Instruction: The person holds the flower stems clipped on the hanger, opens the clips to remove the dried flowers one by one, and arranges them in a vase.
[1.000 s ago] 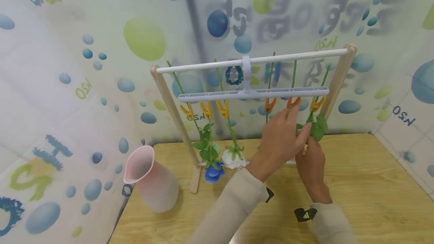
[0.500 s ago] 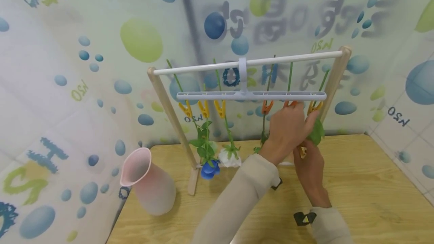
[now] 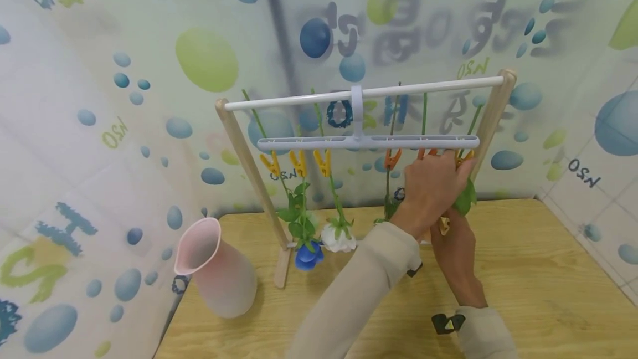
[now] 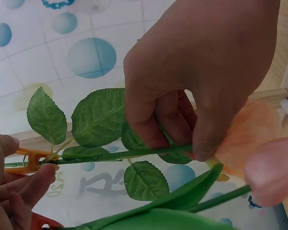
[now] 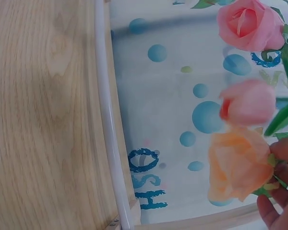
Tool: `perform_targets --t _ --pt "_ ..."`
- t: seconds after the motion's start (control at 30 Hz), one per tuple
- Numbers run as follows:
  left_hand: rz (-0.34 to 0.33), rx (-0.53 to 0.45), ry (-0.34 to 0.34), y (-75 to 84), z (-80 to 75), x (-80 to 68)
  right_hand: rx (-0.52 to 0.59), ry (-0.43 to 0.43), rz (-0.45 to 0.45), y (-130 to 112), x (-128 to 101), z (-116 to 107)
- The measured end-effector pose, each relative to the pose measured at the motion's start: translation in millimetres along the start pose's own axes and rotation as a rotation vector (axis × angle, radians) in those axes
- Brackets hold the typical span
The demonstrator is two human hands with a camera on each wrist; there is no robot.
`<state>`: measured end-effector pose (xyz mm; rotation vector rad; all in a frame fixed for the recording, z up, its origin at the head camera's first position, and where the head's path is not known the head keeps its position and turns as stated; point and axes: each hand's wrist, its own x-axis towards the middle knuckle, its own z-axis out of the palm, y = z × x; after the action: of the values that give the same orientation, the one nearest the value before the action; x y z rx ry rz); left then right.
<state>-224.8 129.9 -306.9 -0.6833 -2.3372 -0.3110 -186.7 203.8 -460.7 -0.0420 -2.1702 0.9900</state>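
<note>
Your left hand (image 3: 432, 184) pinches the yellow clip (image 4: 34, 160) at the right end of the hanger (image 3: 358, 140), so squeeze evenly and let your right hand (image 3: 454, 242), pinching the stem (image 4: 115, 156) above the upside-down peach rose (image 5: 240, 163), hold it clear of the pink tulip (image 5: 250, 103).

Cream long sleeves (image 3: 356, 292), black wrist device (image 3: 441, 324) with yellow triangular mark (image 3: 450, 325)

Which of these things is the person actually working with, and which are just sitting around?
Seemingly part of the job:
- peach flower
- its leafy stem, being held
- yellow clip pinched at that stem
- pale hanger carrying the clips
- rack holding the hanger

Apparently just there:
- pink vase, untouched, perhaps for later
- wooden table
- patterned wall
</note>
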Motion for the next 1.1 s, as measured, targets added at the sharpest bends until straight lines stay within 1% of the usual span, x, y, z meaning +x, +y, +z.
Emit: perform_targets --t 0.23,0.4,0.57,0.7,0.9,1.1 --pt "0.045 0.01 0.044 -0.4 0.9 0.5 0.018 0.035 -0.01 0 -1 -1" --pt "0.061 0.0 0.057 -1.5 0.8 0.9 -0.012 0.056 -0.005 -1 -1 -3" --pt "0.071 -0.018 0.065 -1.2 -0.1 1.3 -0.053 0.047 0.001 1 -6 -6" --pt "0.082 0.019 0.078 0.1 -0.8 1.2 -0.063 0.033 -0.003 3 -12 -10" --pt "0.088 0.068 0.093 1.3 -0.5 -1.3 -0.098 -0.038 0.036 8 -24 -17" --pt "0.098 0.072 0.135 0.9 1.0 -2.6 -0.126 -0.041 0.028 11 -35 -24"
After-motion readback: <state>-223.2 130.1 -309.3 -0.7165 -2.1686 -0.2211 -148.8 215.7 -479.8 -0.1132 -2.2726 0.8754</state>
